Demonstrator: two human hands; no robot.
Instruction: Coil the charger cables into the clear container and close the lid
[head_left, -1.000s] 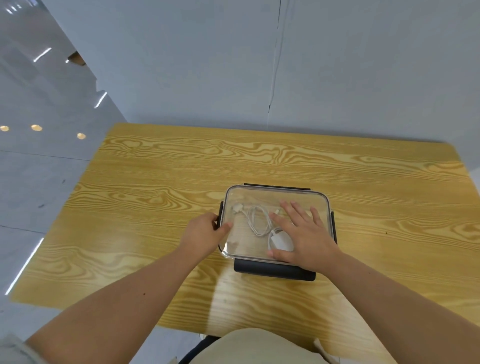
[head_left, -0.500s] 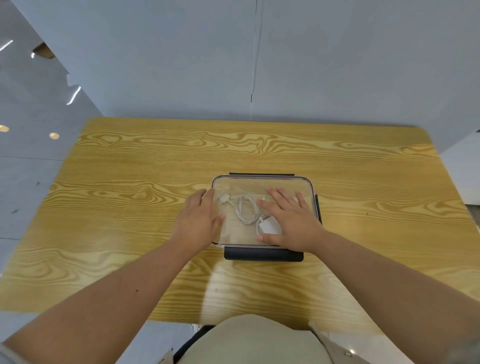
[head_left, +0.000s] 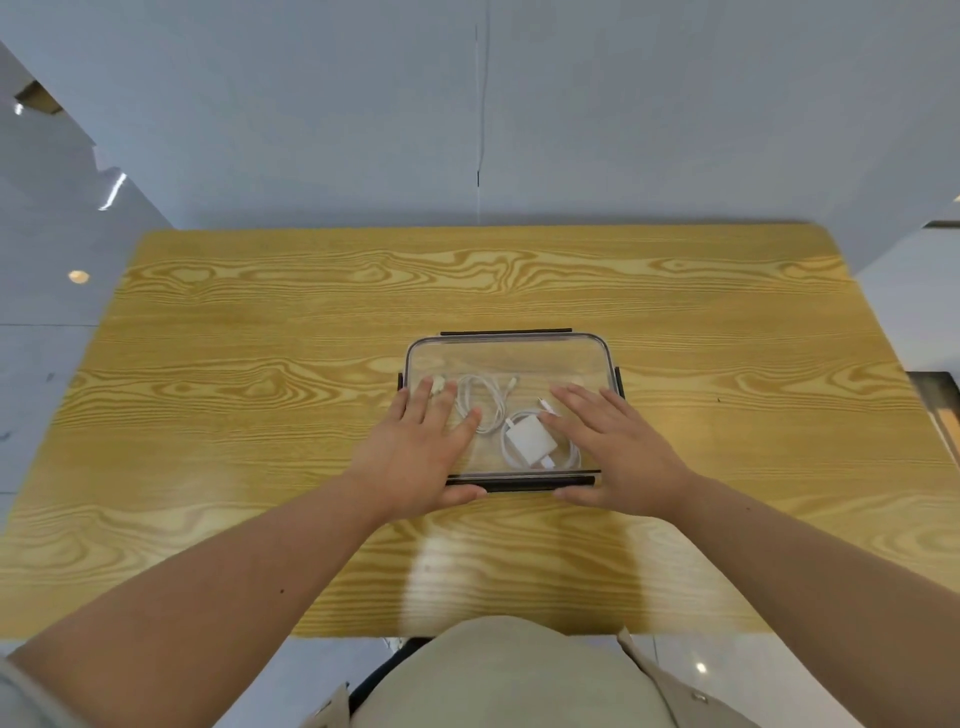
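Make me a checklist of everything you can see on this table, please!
Surface: wooden table, bare around the box.
Job's things: clear container near the front edge, lid lying on top, black latches at the sides.
Clutter: nothing seen.
Hands: left hand and right hand flat on the lid, thumbs at the front latch.
Cables: white coiled cable and white charger with its cable, inside the box.
Surroundings: grey wall, shiny floor.
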